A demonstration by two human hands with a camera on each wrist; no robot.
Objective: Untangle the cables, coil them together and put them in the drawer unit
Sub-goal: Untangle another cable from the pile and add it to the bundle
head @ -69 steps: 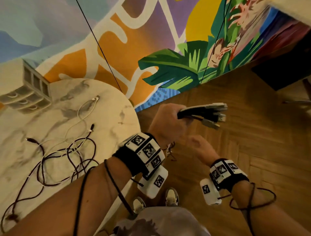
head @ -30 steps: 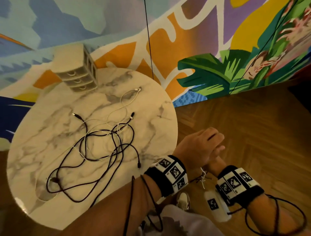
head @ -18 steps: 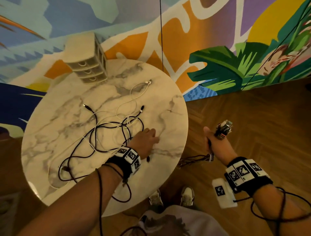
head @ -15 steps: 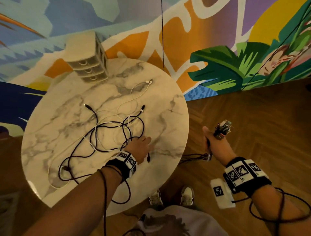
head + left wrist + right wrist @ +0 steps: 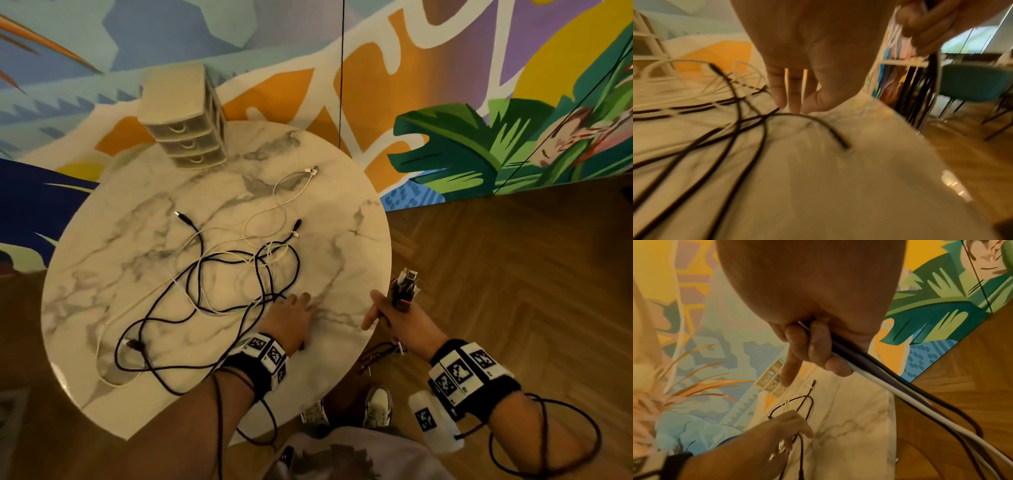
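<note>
Cables (image 5: 219, 284), black and white, lie tangled on the round marble table (image 5: 356, 219), spreading from my left hand (image 5: 291, 317) toward the drawer unit (image 5: 185, 116) at the table's far edge. My left fingers (image 5: 793, 100) reach down, loosely extended, onto a black strand. Just off the table's rim, my right hand (image 5: 400, 318) clenches a bundle of cable ends (image 5: 406, 287), index finger (image 5: 789, 369) pointing out.
</note>
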